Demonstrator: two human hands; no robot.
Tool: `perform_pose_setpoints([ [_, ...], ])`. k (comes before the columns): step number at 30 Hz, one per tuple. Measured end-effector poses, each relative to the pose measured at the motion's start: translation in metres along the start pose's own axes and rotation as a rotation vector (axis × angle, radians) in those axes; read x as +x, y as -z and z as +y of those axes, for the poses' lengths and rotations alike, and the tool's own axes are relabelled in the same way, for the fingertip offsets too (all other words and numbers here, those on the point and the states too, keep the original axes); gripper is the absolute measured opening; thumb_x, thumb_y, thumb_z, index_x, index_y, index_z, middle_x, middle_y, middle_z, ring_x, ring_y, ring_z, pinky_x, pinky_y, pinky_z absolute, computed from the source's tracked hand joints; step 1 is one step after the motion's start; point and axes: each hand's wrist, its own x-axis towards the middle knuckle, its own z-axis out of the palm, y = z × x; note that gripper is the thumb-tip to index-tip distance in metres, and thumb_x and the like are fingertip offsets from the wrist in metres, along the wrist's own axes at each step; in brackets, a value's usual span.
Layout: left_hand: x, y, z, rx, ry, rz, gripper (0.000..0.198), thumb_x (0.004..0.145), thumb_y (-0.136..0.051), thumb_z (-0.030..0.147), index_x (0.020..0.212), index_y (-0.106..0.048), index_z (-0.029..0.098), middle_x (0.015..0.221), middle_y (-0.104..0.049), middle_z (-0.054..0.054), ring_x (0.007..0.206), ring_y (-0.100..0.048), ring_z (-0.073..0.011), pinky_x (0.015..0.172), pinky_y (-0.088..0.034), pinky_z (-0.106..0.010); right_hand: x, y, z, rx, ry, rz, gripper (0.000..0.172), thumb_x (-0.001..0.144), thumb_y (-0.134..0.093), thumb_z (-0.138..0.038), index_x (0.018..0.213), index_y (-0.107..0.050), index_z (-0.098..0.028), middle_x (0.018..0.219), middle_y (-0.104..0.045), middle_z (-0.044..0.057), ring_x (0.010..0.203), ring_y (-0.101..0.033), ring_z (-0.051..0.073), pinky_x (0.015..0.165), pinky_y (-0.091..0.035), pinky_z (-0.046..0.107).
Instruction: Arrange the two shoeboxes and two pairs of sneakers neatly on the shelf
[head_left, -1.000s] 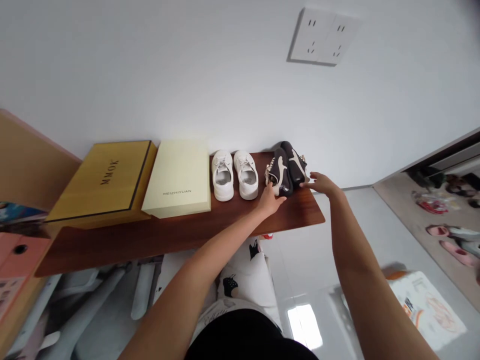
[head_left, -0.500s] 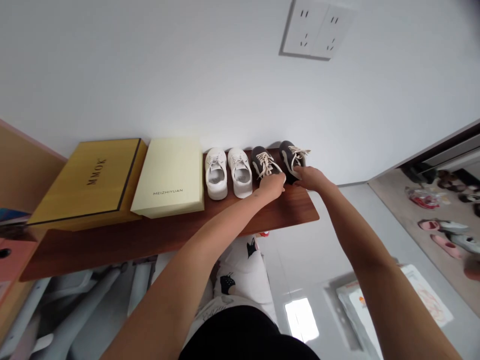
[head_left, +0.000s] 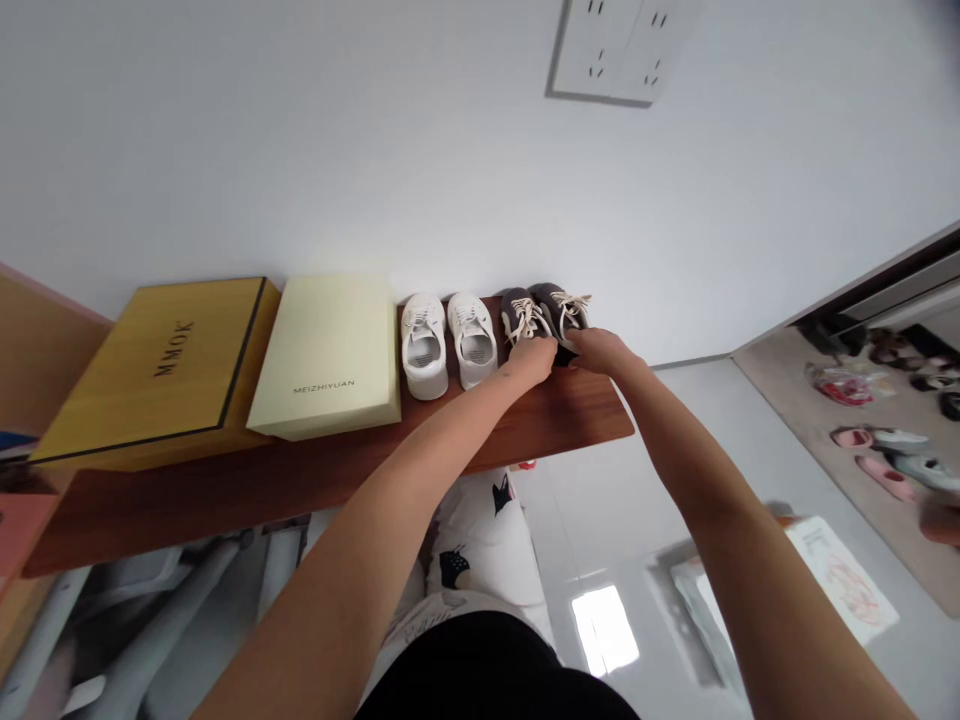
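Two dark sneakers with cream laces stand side by side on a reddish-brown wooden shelf [head_left: 555,415], toes toward the wall. My left hand [head_left: 534,360] is closed round the heel of the left dark sneaker [head_left: 520,308]. Around the heel of the right dark sneaker [head_left: 553,302] my right hand [head_left: 596,350] is closed too. The two dark sneakers are touching or nearly so; my hands hide their heels. Just left of them sits a pair of white sneakers, the nearer one [head_left: 474,345] beside my left forearm and the other [head_left: 424,350] next to it.
A cream shoe box [head_left: 330,350] and a golden-yellow box [head_left: 157,370] occupy the shelf's left part. Wall sockets [head_left: 607,50] are above. At right, pink shoes [head_left: 885,478] and other footwear lie on a beige mat [head_left: 806,410]. A white package [head_left: 840,580] rests on the glossy floor.
The right dark sneaker has moved left, closing the gap to the left dark one, with my right hand on it. My left hand keeps its hold. The view has shifted slightly.
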Motion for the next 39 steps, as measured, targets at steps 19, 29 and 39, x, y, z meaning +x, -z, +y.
perform_pose_setpoints([
  [19,-0.079,-0.006,0.009,0.002,-0.197,0.593,0.022,0.099,-0.047,0.018,0.117,-0.059,0.014,0.105,-0.067,-0.013,0.101,-0.065,-0.0255,0.090,-0.047,-0.040,-0.048,0.019,-0.048,0.200,0.015,0.565,0.032,0.093,-0.054,-0.021,0.124,-0.058,-0.013,0.123,-0.065,0.019,0.109,-0.060,0.032,0.092,-0.047,0.042],
  [29,-0.272,-0.092,-0.060,-0.358,-0.106,0.555,0.023,0.099,-0.045,0.025,0.101,-0.068,0.022,0.095,-0.074,-0.005,0.088,-0.068,-0.0190,0.084,-0.050,-0.032,-0.150,-0.041,-0.193,0.969,0.155,0.663,0.024,0.097,-0.053,-0.033,0.115,-0.063,-0.021,0.104,-0.074,0.010,0.094,-0.071,0.021,0.086,-0.056,0.035],
  [39,-0.367,-0.208,-0.104,-0.471,0.367,0.105,0.035,0.095,-0.042,0.036,0.072,-0.062,0.020,0.073,-0.070,-0.006,0.071,-0.064,-0.0188,0.072,-0.047,-0.028,-0.197,-0.142,-0.325,0.756,0.383,-0.274,0.032,0.090,-0.054,-0.023,0.119,-0.066,-0.013,0.105,-0.075,0.014,0.097,-0.071,0.025,0.087,-0.053,0.033],
])
